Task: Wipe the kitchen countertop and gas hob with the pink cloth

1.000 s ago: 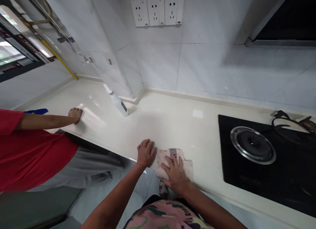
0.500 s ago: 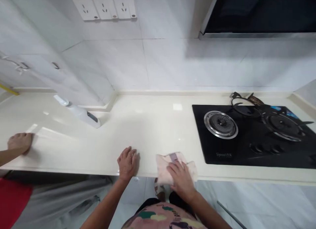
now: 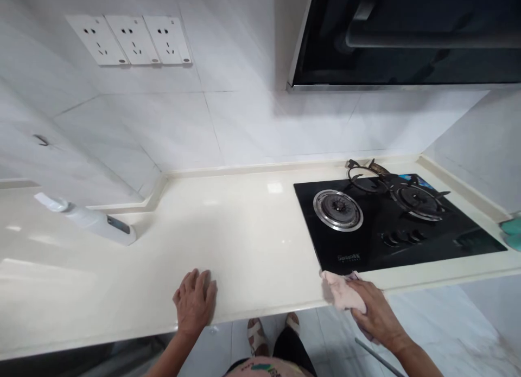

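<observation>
My left hand (image 3: 195, 302) lies flat, fingers spread, on the front edge of the cream countertop (image 3: 244, 236). My right hand (image 3: 376, 312) is closed on a pale pink cloth (image 3: 341, 291) and presses it against the counter's front edge, just below the near left corner of the black gas hob (image 3: 391, 225). The cloth is bunched, partly hidden under my fingers.
A white spray bottle (image 3: 87, 221) lies on its side at the left by the wall corner. The hob has a bare steel burner (image 3: 337, 209) and pan supports (image 3: 407, 195) behind. A range hood (image 3: 407, 35) hangs above. Three wall sockets (image 3: 130, 39) sit upper left. A teal object (image 3: 512, 230) shows at far right.
My right hand slid the cloth to the right along the counter edge, up to the hob. The view swung right; the other person's hand and red sleeve left the frame. My left hand stayed put.
</observation>
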### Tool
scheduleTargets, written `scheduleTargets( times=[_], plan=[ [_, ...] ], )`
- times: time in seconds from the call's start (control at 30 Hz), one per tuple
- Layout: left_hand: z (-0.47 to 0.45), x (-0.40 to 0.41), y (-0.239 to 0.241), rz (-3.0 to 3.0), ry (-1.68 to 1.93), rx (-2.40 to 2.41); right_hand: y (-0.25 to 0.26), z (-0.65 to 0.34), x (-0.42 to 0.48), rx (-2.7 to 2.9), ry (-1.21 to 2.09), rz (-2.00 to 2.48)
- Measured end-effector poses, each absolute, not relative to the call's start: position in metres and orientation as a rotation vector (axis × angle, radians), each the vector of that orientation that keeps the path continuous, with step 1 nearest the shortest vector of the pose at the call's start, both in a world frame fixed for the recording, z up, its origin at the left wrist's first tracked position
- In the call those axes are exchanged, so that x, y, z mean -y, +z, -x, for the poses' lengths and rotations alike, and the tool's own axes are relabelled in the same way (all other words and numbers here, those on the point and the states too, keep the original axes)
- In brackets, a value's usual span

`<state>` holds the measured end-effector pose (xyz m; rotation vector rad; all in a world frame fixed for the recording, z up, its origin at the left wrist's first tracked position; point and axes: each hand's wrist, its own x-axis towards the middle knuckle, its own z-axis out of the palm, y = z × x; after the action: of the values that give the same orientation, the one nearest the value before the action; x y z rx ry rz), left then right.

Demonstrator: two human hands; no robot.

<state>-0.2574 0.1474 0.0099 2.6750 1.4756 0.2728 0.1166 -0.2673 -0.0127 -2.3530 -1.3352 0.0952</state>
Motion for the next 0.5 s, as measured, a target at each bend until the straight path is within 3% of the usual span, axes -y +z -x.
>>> scheduleTargets(
  times=[0.17, 0.3, 0.5],
  plan=[
    [0.257, -0.149, 0.011, -2.643, 0.245, -1.502, 0.016, -0.174, 0.235, 0.788, -0.197, 2.472],
    [0.256, -0.152, 0.011, -2.634, 0.226, -1.514, 0.015, -0.204, 0.193, 0.420, -0.034, 2.693],
    [0.255, -0.154, 0.010, -2.646, 0.241, -1.516, -0.001, -0.153, 0.125, 0.475, -0.075, 2.700]
  ],
)
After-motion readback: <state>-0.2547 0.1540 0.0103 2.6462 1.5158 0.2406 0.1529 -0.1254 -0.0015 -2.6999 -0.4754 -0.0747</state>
